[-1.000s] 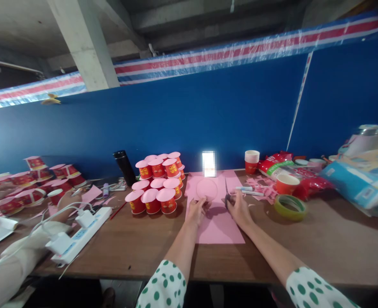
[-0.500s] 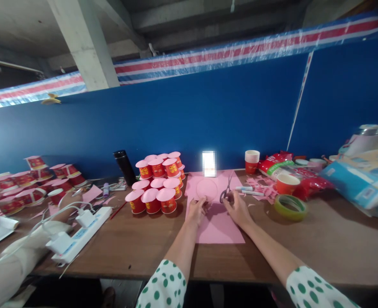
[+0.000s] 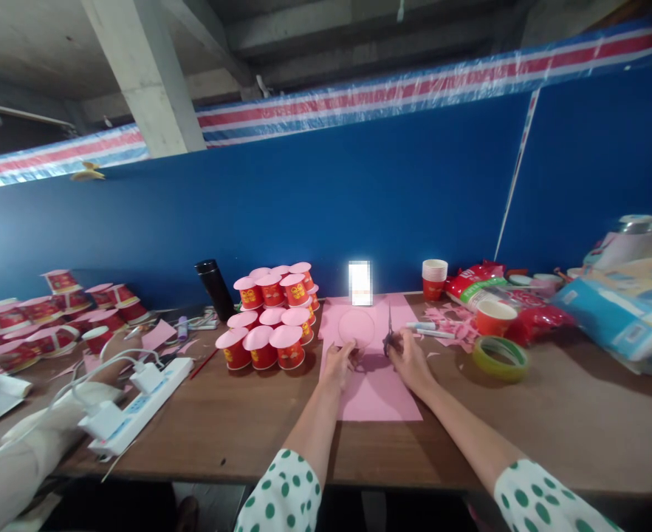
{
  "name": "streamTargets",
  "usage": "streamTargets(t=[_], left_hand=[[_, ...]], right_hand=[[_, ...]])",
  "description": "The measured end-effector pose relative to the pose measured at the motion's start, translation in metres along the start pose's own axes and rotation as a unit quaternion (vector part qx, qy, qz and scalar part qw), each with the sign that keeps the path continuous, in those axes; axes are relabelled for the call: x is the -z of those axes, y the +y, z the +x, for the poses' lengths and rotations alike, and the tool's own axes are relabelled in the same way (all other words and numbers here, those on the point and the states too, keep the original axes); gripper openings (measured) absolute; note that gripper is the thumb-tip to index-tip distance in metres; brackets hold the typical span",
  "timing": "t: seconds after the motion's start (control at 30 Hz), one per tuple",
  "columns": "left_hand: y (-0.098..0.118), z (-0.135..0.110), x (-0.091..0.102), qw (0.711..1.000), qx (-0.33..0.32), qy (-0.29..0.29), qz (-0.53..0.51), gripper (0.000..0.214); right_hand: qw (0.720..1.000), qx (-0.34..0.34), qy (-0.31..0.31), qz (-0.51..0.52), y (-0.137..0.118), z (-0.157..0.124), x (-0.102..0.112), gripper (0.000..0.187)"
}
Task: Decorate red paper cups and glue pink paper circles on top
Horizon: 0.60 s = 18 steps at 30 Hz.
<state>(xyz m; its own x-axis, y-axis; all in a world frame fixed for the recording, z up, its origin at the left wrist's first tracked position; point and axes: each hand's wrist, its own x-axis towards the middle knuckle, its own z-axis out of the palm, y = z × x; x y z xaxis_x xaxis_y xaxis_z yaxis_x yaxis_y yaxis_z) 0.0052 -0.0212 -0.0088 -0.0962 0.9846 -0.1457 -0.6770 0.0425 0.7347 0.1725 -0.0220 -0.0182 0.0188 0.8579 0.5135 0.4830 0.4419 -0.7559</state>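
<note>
My left hand (image 3: 337, 363) pinches a pink paper disc (image 3: 356, 327) and holds it upright above a pink paper sheet (image 3: 378, 388) on the table. My right hand (image 3: 408, 355) grips a pair of scissors (image 3: 388, 332), blades pointing up and almost closed, just right of the disc. Both hands hover over the sheet, close together.
A stack of red cups with pink lids (image 3: 273, 314) stands left of the sheet. Behind it stand a black flask (image 3: 213, 288) and a lit phone (image 3: 360, 282). To the right lie a tape roll (image 3: 500, 356), pens (image 3: 428, 329), red cups (image 3: 433, 278) and packages. A power strip (image 3: 137, 403) and another person's arm (image 3: 21, 451) are at left.
The scissors tilted open to the right half a second ago and now stand upright, nearly closed, again. The left hand and disc have hardly moved.
</note>
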Motion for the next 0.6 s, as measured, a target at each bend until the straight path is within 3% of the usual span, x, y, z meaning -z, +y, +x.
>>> streamTargets(t=[0.33, 0.6], left_hand=[[-0.0021, 0.0025, 0.0031, 0.999, 0.009, -0.002, 0.041, 0.019], [-0.0005, -0.0005, 0.0019, 0.998, -0.003, -0.020, 0.057, 0.021]], right_hand=[[1.000, -0.001, -0.005, -0.003, 0.0008, 0.0002, -0.0010, 0.046], [0.999, 0.003, -0.011, -0.033, 0.0014, 0.0013, -0.0015, 0.043]])
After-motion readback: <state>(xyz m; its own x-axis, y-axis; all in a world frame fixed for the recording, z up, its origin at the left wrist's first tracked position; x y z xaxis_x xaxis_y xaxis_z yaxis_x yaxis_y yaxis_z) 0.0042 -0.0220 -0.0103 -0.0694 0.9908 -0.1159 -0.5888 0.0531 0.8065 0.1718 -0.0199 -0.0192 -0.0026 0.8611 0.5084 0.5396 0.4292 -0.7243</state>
